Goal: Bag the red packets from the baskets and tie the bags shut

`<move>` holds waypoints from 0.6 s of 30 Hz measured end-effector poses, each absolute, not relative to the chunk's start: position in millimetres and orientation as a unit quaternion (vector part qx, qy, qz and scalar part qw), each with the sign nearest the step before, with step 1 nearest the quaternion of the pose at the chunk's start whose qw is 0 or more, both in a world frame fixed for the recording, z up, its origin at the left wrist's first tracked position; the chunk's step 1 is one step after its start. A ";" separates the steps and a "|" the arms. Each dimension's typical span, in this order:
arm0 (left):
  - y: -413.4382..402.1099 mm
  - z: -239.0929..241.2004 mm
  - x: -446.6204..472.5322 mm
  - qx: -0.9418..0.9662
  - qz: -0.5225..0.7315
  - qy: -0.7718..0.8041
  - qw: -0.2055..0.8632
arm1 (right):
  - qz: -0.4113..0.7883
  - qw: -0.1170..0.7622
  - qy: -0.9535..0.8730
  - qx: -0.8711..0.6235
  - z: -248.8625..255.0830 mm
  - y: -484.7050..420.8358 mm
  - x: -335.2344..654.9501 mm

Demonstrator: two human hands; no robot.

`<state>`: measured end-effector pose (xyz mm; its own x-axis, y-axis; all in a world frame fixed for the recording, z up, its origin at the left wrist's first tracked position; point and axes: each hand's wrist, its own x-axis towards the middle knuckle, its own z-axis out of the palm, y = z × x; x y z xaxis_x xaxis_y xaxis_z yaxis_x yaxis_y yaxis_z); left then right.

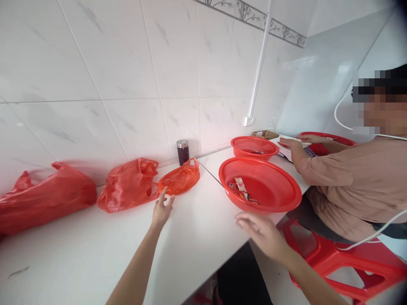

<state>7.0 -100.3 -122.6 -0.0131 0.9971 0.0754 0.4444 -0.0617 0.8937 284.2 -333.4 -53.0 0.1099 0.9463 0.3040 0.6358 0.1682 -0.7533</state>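
My left hand (163,210) reaches over the white table with its fingers apart, nothing in it. Just beyond its fingertips lies a small red plastic bag (181,178), flat and crumpled; I cannot tell whether a finger touches it. My right hand (262,233) hovers at the table's front edge, slightly blurred, fingers stretched out and holding nothing. Nearest to it is a large red plastic basket (280,186) with perforated walls. A few small printed packets (241,185) lie in the basket's left part.
Fuller red bags (130,184) (60,195) line the wall on the left. A dark tumbler (182,152) stands behind the small bag. Another red basket (254,146) sits farther back. At right, a person (343,173) works at the table beside a red stool (346,258).
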 end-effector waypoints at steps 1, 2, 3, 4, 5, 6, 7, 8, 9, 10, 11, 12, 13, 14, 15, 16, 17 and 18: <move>-92.3 -118.3 9.0 0.604 0.387 0.595 0.361 | 0.139 0.435 -0.621 -0.637 -46.7 -328.0 297.8; -84.0 -114.4 11.2 0.597 0.378 0.601 0.373 | 0.093 0.445 -0.601 -0.657 -42.3 -322.9 310.5; -75.8 -111.0 13.2 0.589 0.370 0.607 0.384 | 0.057 0.443 -0.587 -0.675 -40.0 -318.4 321.5; -68.3 -108.4 15.0 0.581 0.363 0.613 0.393 | 0.040 0.426 -0.586 -0.688 -39.4 -314.6 330.1; -61.8 -106.6 16.4 0.573 0.359 0.619 0.400 | 0.039 0.398 -0.595 -0.697 -40.3 -311.3 336.0; -56.9 -105.5 17.4 0.565 0.358 0.623 0.405 | 0.048 0.365 -0.612 -0.700 -42.2 -308.6 339.1; -53.9 -105.2 17.8 0.559 0.359 0.625 0.409 | 0.057 0.336 -0.629 -0.699 -44.7 -306.2 339.7; -53.1 -105.5 17.4 0.555 0.364 0.626 0.410 | 0.060 0.313 -0.642 -0.697 -47.2 -303.8 338.2; -54.8 -106.1 16.3 0.551 0.372 0.625 0.409 | 0.057 0.297 -0.652 -0.696 -49.3 -301.3 335.4; -59.1 -107.0 14.2 0.549 0.382 0.622 0.407 | 0.050 0.289 -0.657 -0.695 -50.9 -298.5 331.8; -65.9 -108.0 11.2 0.547 0.392 0.619 0.405 | 0.042 0.288 -0.660 -0.693 -51.7 -295.2 328.2; -75.1 -109.1 7.1 0.545 0.402 0.615 0.404 | 0.040 0.288 -0.663 -0.690 -51.9 -291.5 325.0; -86.2 -110.2 2.2 0.541 0.412 0.612 0.404 | 0.040 0.292 -0.664 -0.687 -51.6 -287.2 322.5; -98.7 -111.5 -3.5 0.536 0.420 0.608 0.408 | 0.041 0.298 -0.665 -0.684 -51.1 -282.4 320.7; -111.8 -112.8 -9.7 0.529 0.427 0.606 0.415 | 0.042 0.305 -0.665 -0.680 -50.6 -277.1 319.6; -124.9 -114.3 -16.2 0.517 0.434 0.603 0.425 | 0.043 0.311 -0.665 -0.677 -50.3 -271.5 318.9; -137.5 -115.8 -22.6 0.499 0.442 0.600 0.443 | 0.045 0.314 -0.667 -0.674 -50.2 -265.6 318.4; -149.1 -117.3 -28.6 0.477 0.450 0.596 0.463 | 0.046 0.314 -0.669 -0.672 -50.2 -259.6 317.7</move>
<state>-28.6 -149.1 -117.3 -0.1161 0.9856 -0.1226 0.1520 0.1396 0.9785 317.7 -259.6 -50.2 0.0996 0.9283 0.3581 0.8700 0.0934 -0.4841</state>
